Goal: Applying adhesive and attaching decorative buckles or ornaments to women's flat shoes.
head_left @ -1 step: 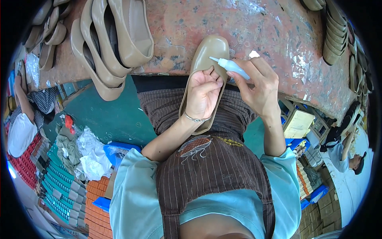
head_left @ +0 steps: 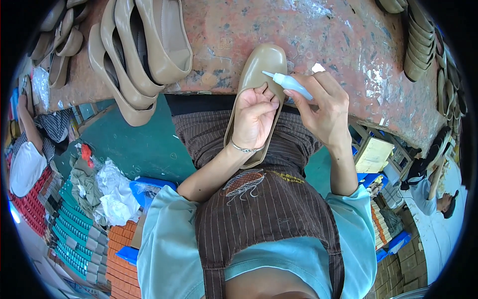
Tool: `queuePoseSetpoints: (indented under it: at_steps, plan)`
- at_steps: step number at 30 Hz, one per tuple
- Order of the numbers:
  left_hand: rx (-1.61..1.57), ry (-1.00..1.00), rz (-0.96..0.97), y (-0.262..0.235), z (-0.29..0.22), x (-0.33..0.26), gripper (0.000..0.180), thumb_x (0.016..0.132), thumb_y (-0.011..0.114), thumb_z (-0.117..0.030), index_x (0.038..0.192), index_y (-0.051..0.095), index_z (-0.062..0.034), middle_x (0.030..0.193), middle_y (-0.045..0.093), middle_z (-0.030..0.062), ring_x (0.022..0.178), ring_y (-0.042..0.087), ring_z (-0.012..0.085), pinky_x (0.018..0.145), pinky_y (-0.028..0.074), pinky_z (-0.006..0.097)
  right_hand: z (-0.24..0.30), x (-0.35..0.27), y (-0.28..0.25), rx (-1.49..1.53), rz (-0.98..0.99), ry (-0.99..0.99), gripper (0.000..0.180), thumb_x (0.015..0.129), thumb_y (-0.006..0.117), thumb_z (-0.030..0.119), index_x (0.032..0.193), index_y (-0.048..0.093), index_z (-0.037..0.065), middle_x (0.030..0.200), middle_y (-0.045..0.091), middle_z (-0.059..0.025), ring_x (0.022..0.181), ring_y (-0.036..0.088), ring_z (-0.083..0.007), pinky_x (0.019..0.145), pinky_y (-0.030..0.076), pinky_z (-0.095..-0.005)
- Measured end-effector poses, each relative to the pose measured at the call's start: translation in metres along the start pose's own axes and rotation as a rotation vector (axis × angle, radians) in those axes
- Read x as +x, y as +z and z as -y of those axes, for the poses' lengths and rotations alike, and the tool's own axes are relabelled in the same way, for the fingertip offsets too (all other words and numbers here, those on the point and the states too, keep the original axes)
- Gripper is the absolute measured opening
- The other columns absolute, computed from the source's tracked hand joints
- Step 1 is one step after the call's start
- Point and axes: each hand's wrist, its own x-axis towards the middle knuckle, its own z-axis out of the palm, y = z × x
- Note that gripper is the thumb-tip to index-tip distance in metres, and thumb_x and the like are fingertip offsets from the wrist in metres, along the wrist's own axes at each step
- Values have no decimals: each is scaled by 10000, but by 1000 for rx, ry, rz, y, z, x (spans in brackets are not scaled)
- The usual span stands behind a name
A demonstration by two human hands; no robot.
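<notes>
shoe (head_left: 259, 65), a beige flat, lies toe-up at 12 o'clock, half on the worn red workbench (head_left: 338, 35). left hand (head_left: 255, 117) curls closed around its opening. right hand (head_left: 323, 107) pinches a small glue bottle (head_left: 291, 83), nozzle over the toe. more beige flats (head_left: 144, 50) sit at 10 o'clock.

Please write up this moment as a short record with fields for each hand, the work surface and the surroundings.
left hand: left hand holds the beige flat shoe, fingers curled inside its opening
right hand: right hand grips a small white squeeze bottle, nozzle pointing at the shoe's inner edge
shoe position: toe rests on the worn reddish workbench, heel over the lap
on bench: more beige shoes at left, a stack of soles at right
surroundings: blue bin, crumpled white paper, other people at both sides
</notes>
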Motion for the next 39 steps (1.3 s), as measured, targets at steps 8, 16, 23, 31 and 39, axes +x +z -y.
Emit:
queuePoseSetpoints:
  at_steps: [8, 16, 23, 31, 39]
  plan:
    - [12, -16, -25, 1, -2, -2, 588, 691, 409, 197, 1263, 376, 68, 1244, 475, 157, 1225, 432, 253, 1045, 329, 352, 1, -2, -10, -35, 22, -2, 203, 700, 723, 104, 868, 632, 35, 762, 585, -82, 670, 569, -250, 581, 472, -350]
    - [33, -7, -31, 4, -2, -1, 578, 709, 425, 184, 1272, 378, 58, 1254, 484, 143, 1194, 459, 233, 1008, 362, 339, 9, 5, -8, -27, 26, -27, 191, 698, 718, 89, 856, 626, 36, 749, 578, -79, 674, 568, -247, 582, 476, -348]
    - [28, -41, -30, 0, -2, -1, 573, 729, 441, 176, 1285, 377, 50, 1252, 493, 126, 1181, 472, 218, 969, 399, 326, 10, 7, -12, -36, 46, -24, 174, 701, 715, 75, 849, 635, 30, 736, 585, -87, 665, 563, -254, 574, 464, -345]
    - [-62, -28, -28, -17, 2, -3, 443, 727, 443, 190, 1144, 471, 45, 1126, 518, 109, 1101, 501, 206, 882, 416, 296, -11, -8, -27, 117, 32, 198, 113, 762, 682, 75, 844, 633, 15, 834, 636, -103, 736, 616, -197, 644, 496, -305]
    - [-36, -18, -11, -5, 1, -1, 329, 746, 461, 169, 1055, 485, 57, 1060, 515, 105, 1005, 509, 166, 809, 420, 268, -126, -30, -29, 44, -649, 459, 301, 920, 527, 103, 1162, 411, -31, 1055, 646, -139, 956, 610, -200, 844, 442, -283]
